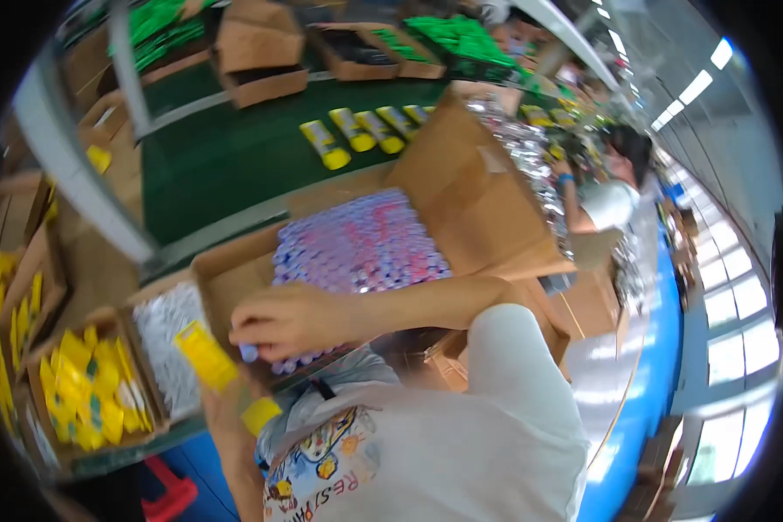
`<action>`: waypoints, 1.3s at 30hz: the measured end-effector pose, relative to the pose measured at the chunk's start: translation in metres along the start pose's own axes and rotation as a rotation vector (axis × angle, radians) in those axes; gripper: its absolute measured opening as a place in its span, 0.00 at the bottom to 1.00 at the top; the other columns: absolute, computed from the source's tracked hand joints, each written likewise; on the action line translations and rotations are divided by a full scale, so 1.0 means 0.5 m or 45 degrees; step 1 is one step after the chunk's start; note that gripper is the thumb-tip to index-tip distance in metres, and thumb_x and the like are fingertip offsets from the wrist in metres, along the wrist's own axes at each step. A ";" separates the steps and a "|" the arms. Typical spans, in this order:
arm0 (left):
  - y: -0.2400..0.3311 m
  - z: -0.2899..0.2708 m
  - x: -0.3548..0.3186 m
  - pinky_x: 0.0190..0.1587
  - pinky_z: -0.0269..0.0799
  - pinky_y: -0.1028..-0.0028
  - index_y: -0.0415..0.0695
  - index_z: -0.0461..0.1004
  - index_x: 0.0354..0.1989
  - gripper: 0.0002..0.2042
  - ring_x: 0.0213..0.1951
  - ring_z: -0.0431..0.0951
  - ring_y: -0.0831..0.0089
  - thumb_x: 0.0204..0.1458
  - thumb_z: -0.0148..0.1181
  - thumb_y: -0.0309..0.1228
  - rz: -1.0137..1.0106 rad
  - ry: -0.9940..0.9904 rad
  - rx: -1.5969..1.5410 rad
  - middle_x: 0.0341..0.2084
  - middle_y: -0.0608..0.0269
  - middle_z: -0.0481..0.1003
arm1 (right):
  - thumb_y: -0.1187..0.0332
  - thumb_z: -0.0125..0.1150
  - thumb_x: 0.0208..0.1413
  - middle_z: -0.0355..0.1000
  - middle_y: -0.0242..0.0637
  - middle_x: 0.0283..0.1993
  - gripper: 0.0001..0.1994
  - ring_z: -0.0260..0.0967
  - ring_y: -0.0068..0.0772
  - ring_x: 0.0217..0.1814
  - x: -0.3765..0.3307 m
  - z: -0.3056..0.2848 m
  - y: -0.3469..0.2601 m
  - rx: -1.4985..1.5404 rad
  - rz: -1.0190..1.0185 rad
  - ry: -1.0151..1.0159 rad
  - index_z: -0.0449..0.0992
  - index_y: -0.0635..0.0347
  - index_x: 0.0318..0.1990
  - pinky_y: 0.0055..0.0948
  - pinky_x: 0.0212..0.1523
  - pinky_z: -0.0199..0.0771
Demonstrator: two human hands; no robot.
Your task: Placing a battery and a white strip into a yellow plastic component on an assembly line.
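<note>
My left hand (pixel 226 394), blurred, is closed around a yellow packet (pixel 204 355); a second yellow piece (pixel 261 416) shows beyond my fingers, and I cannot tell whether it is the same packet. Just right of it, my right hand (pixel 289 324) pinches a small item with a pale purple round end (pixel 249 352), its kind not clear. Under and behind my right forearm, a cardboard box (pixel 235 283) holds tightly packed rows of small purple and pink round-ended pieces (pixel 357 239).
Left of the box are a carton of white small pieces (pixel 170 348) and a carton of yellow packets (pixel 91 391). Yellow-ended packs (pixel 326 143) lie on the green conveyor belt (pixel 226 157). A raised cardboard flap (pixel 487 200) stands at right. Another person (pixel 609 196) works beyond.
</note>
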State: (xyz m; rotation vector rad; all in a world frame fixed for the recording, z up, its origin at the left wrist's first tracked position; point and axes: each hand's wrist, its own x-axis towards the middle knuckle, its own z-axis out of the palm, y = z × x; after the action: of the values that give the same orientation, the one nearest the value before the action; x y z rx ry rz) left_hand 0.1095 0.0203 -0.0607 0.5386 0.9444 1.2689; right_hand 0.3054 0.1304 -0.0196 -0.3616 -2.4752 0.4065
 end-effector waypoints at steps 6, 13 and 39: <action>-0.013 0.025 0.018 0.35 0.73 0.72 0.45 0.55 0.60 0.22 0.32 0.72 0.74 0.58 0.49 0.23 -0.070 -0.235 0.057 0.35 0.61 0.69 | 0.69 0.60 0.46 0.71 0.40 0.53 0.21 0.70 0.35 0.54 0.038 -0.019 -0.023 -0.384 -0.395 -0.201 0.73 0.61 0.51 0.30 0.46 0.76; 0.043 0.008 -0.013 0.39 0.73 0.72 0.48 0.45 0.68 0.30 0.34 0.71 0.76 0.58 0.49 0.23 -0.081 -0.253 0.047 0.35 0.63 0.68 | 0.68 0.60 0.50 0.68 0.41 0.60 0.23 0.67 0.39 0.61 0.052 0.051 -0.049 -0.536 -0.276 -0.279 0.71 0.62 0.56 0.36 0.54 0.72; 0.032 -0.080 -0.051 0.37 0.75 0.67 0.47 0.53 0.57 0.21 0.33 0.74 0.70 0.55 0.50 0.28 0.116 0.080 -0.459 0.38 0.58 0.70 | 0.73 0.64 0.52 0.78 0.33 0.31 0.06 0.71 0.18 0.30 0.203 0.152 0.104 0.683 0.522 -0.438 0.81 0.62 0.36 0.20 0.32 0.71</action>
State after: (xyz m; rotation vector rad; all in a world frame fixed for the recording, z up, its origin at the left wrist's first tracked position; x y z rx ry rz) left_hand 0.0670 -0.0060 -0.0619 0.2617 0.7252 1.5056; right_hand 0.1888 0.1976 -0.0452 -0.6083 -2.4716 1.3648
